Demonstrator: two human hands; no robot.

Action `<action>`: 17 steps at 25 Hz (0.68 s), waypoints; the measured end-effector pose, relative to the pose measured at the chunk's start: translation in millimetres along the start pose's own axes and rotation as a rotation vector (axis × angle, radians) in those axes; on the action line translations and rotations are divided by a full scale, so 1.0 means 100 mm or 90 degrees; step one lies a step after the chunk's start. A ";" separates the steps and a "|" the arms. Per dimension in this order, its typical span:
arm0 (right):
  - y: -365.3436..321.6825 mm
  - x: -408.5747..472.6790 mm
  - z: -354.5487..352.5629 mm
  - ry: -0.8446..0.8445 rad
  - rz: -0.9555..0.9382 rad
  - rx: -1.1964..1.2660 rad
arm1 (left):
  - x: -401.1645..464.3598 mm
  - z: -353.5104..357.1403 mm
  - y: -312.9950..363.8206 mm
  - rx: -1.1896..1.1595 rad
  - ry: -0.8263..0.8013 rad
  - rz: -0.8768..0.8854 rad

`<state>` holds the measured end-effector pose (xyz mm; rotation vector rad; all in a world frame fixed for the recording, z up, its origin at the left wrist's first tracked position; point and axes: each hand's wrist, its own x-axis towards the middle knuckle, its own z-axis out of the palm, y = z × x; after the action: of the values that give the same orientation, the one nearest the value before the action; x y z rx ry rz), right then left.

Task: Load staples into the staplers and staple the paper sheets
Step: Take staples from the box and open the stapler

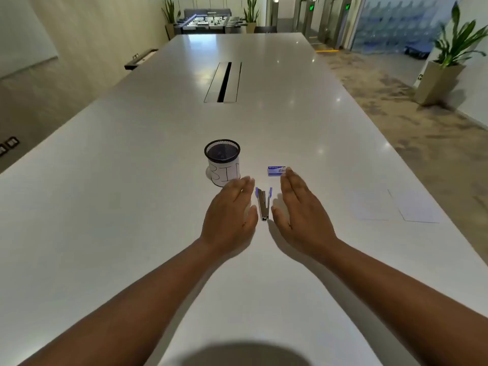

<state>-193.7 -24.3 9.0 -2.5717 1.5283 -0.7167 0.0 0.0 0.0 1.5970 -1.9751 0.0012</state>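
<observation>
A small metal stapler [263, 203] with purple trim lies on the white table [132, 207], pointing away from me. My left hand [229, 213] hovers flat just left of it, fingers extended and holding nothing. My right hand [301, 210] is flat just right of it, also empty. The right fingertips reach the near edge of a small blue staple box [276, 171]. Two white paper sheets [396, 204] lie side by side far to the right.
A black mesh cup [222, 161] with a paper label reading "BIN" stands behind my left hand. A cable slot [224, 81] runs along the table's middle, farther back. The table's right edge borders carpeted floor with a potted plant [446, 72].
</observation>
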 end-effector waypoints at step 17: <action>-0.22 -0.04 0.43 -0.142 0.117 0.090 | -0.15 0.22 -0.21 -0.129 -0.114 -0.140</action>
<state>-159.0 -17.1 -24.3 -2.2845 1.5552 -0.4818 10.4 -0.6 -32.5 1.7179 -1.8510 -0.4283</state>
